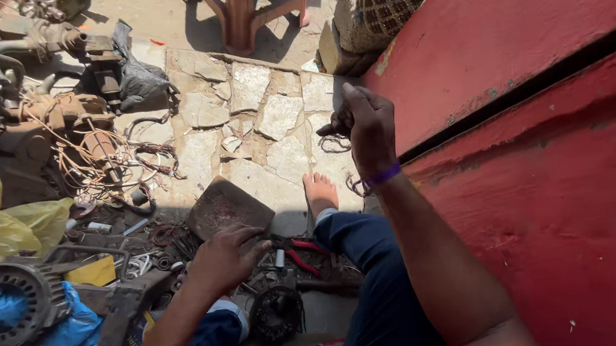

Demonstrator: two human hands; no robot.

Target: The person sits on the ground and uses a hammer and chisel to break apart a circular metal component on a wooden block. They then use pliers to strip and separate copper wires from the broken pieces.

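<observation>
— Where are the hands just now?

— The right hand point(368, 123) is raised out in front, near the red wall point(534, 145). Its fingers point(352, 105) are curled shut around a small dark tool point(327, 130), only the tip poking out on the left. I can't tell what kind of tool it is.

— And the other?

— The left hand point(224, 256) is low, fingers spread and pressed down among the clutter on the floor, just below a flat rusty plate point(228, 206). It grips nothing that I can see; it looks more like a prop for leaning or feeling about.

— Why is everything on the ground?

— The person sits on the stone paving point(261, 112), one bare foot point(319, 191) stretched forward, so parts lie within arm's reach: red pliers point(302, 255) by the knee, a wound coil point(277, 314) between the legs, tangled copper wire point(100, 153) and old motors point(17, 305) off to the left.
</observation>
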